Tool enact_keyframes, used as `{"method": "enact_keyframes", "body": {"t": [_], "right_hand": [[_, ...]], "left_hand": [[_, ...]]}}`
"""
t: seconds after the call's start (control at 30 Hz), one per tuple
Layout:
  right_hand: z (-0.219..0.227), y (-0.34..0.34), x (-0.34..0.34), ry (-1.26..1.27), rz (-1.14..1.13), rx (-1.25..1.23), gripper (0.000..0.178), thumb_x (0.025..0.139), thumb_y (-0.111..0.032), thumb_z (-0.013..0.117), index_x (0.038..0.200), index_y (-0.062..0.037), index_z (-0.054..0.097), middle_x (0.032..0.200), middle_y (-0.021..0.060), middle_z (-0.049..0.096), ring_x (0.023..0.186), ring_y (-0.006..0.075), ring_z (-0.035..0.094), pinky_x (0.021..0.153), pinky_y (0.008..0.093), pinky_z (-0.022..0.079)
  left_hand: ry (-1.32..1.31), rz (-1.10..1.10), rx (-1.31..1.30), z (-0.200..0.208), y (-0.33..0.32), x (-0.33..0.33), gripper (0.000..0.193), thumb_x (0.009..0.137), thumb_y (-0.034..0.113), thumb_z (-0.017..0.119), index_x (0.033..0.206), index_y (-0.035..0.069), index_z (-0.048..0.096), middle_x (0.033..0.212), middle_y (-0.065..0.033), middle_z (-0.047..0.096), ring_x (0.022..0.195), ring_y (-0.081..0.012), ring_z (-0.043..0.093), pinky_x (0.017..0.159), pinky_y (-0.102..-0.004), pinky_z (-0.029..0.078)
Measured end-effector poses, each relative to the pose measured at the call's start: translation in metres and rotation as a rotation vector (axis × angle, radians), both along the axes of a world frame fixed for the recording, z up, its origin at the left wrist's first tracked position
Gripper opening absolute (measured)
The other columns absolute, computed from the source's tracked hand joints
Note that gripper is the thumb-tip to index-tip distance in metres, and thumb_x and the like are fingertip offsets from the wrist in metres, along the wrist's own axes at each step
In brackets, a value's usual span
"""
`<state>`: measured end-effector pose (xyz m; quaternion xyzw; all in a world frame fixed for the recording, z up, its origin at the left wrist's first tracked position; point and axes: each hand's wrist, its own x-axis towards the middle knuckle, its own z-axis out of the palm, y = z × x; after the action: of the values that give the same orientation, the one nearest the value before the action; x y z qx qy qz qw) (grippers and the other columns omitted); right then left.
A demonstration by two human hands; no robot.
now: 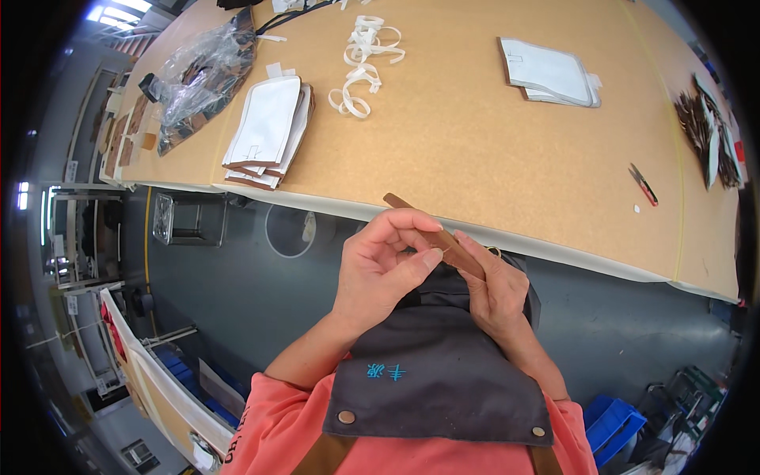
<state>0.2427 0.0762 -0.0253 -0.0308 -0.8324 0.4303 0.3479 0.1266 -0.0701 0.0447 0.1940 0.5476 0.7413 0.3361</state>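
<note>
In front of my chest, at the table's near edge, is a narrow brown piece [461,260], seen nearly edge-on; it looks like fabric or leather. My right hand [500,291] grips its lower end, thumb along the side. My left hand [381,265] is closed at its middle, with thumb and bent index finger at the edge. Something thin and pale, perhaps a thread, shows by the thumb tip, too small to be sure. The strip's upper end sticks out past my left fingers.
On the tan table [451,134] lie a stack of white, brown-edged panels [265,123], another such stack [549,71], curled white tape [360,75], a plastic-wrapped bundle [207,79], red-and-black snips [645,186] and brown-and-white pieces [708,134]. A stool [190,220] and blue bins [613,427] stand on the floor.
</note>
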Motion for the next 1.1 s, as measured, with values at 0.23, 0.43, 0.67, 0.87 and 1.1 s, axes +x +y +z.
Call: {"method": "enact_keyframes", "body": {"t": [0.23,0.43,0.67,0.87,1.1], "right_hand": [[-0.001,0.002,0.000,-0.018,0.015,-0.002,0.040,0.084,0.002,0.071,0.122,0.0047,0.063,0.110,0.0187,0.071,0.091,0.0299,0.073,0.073,0.0320,0.059],[0.005,0.000,-0.002,-0.149,0.021,-0.081,0.039,0.085,-0.001,0.071,0.123,0.0022,0.063,0.101,0.0179,0.072,0.077,0.0266,0.071,0.064,0.0309,0.055],[-0.003,0.001,-0.004,-0.126,-0.023,-0.087,0.041,0.086,-0.003,0.071,0.125,-0.0003,0.063,0.092,0.0162,0.072,0.068,0.0245,0.068,0.059,0.0302,0.052],[-0.004,0.001,-0.003,-0.105,-0.058,-0.080,0.040,0.086,-0.004,0.072,0.125,0.0002,0.063,0.090,0.0169,0.072,0.069,0.0259,0.070,0.059,0.0302,0.053],[-0.002,0.002,0.005,-0.299,0.055,-0.710,0.034,0.100,-0.015,0.060,0.129,0.0023,0.058,0.108,0.0124,0.072,0.093,0.0144,0.068,0.084,0.0291,0.052]], "left_hand": [[-0.172,0.019,-0.032,0.004,0.004,-0.005,0.023,0.093,0.001,0.064,0.115,-0.001,0.061,0.096,-0.0049,0.066,0.091,-0.0098,0.064,0.083,-0.0263,0.055],[-0.220,0.044,-0.062,-0.001,0.004,-0.012,0.024,0.093,0.002,0.064,0.117,0.000,0.060,0.097,-0.0059,0.067,0.093,-0.0107,0.065,0.083,-0.0268,0.056],[0.048,0.041,-0.161,0.001,0.016,-0.004,0.035,0.087,-0.006,0.064,0.120,-0.001,0.057,0.095,-0.0054,0.059,0.093,-0.0141,0.062,0.087,-0.0333,0.058],[-0.019,0.094,-0.122,-0.010,0.024,-0.001,0.035,0.086,-0.006,0.067,0.120,0.000,0.057,0.091,-0.0028,0.059,0.089,-0.0082,0.059,0.077,-0.0239,0.055],[0.078,0.118,-0.156,0.002,0.034,0.002,0.050,0.084,-0.008,0.071,0.130,0.000,0.054,0.083,-0.0020,0.060,0.079,-0.0064,0.061,0.068,-0.0194,0.053]]}}
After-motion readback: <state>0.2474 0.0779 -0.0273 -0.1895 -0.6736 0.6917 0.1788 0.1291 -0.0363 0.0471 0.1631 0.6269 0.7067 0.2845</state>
